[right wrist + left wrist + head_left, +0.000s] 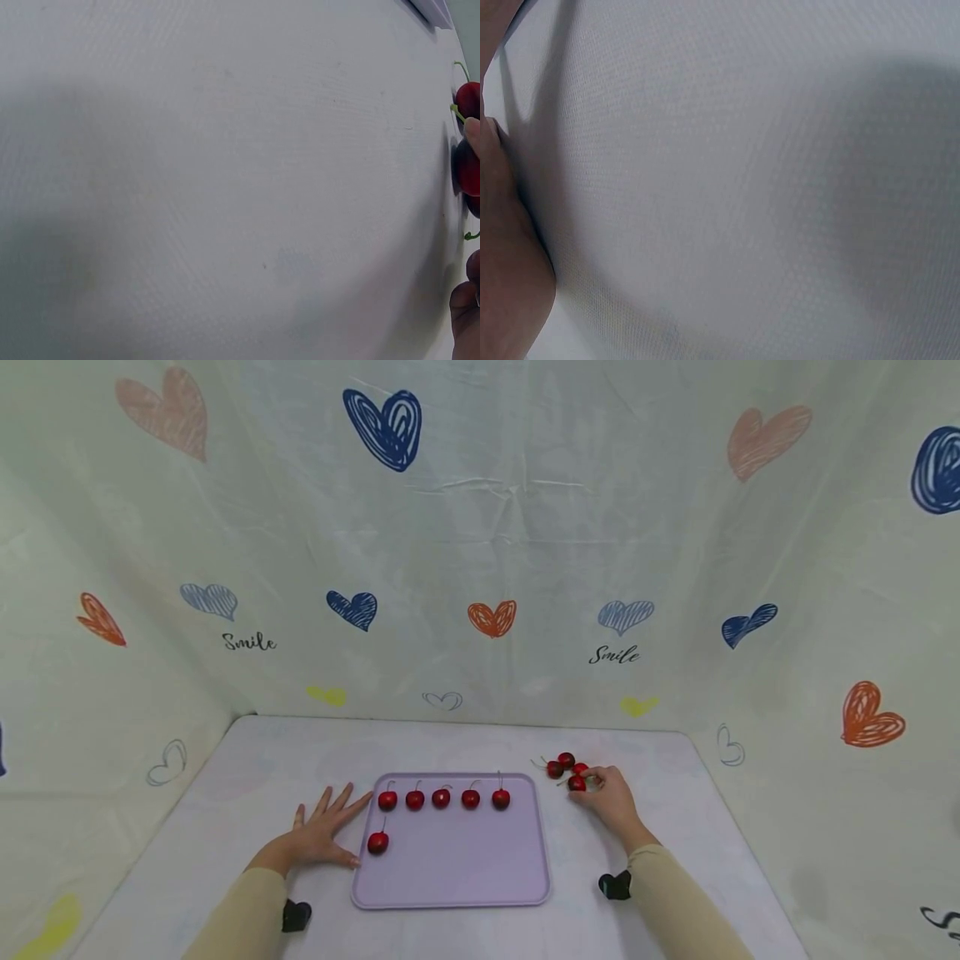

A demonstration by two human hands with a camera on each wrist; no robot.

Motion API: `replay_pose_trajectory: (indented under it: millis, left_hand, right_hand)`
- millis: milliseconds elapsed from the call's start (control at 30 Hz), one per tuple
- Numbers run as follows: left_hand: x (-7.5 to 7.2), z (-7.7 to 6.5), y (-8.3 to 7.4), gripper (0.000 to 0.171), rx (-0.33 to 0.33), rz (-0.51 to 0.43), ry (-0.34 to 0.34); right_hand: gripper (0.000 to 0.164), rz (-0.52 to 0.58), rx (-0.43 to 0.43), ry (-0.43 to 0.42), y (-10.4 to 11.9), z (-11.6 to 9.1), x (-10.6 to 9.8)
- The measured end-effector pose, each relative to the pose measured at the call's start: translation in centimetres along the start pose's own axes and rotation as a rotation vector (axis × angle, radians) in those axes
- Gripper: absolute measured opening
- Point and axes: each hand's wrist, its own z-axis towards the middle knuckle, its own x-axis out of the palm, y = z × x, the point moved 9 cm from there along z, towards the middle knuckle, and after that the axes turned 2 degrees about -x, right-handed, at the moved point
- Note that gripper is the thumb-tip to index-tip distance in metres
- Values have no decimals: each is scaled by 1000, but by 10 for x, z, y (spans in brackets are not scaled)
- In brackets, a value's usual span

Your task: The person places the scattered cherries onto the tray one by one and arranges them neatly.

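Note:
My left hand (318, 839) lies with fingers spread on the table, its thumb and index fingertips at the left rim of a lilac tray (457, 881). In the tray, several red cherries with stems form a row along the far side, and one cherry (378, 842) sits below the row's left end. Right of the tray, my right hand (611, 802) pinches a dark red cherry (577, 783) between thumb and fingers, low at the table. Against it lie other cherries (555, 769) in a small cluster. The right wrist view catches only fingertips and part of the cherries (469, 169) at its edge.
A white-covered table (300, 752) carries the tray. Behind and beside it hangs a pale curtain (525, 552) printed with hearts and "Smile". A dark strap piece (296, 916) shows by the left wrist, another (615, 885) by the right.

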Motion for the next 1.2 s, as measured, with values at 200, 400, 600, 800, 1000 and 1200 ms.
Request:
replay_pose_trajectory:
  millis: [200, 400, 600, 800, 1000, 1200]
  left_hand:
    - [0, 1, 1, 111, 24, -29, -6]
    - [4, 5, 9, 111, 52, -28, -34]
    - [4, 5, 9, 111, 41, -22, -31]
    - [-1, -1, -1, 112, -4, -2, -14]
    - [-2, -2, 0, 111, 0, -18, -6]
    - [-2, -2, 0, 110, 48, -47, -17]
  right_hand:
    - [39, -12, -11, -3, 0, -1, 1]
    - [36, -4, -11, -4, 2, -3, 1]
    - [36, 15, -28, -1, 7, -5, 2]
    - [33, 60, -105, 1, 20, -6, 3]
    - [34, 102, -120, 12, 31, -10, 5]
    - [34, 144, -171, 21, 45, -16, 9]
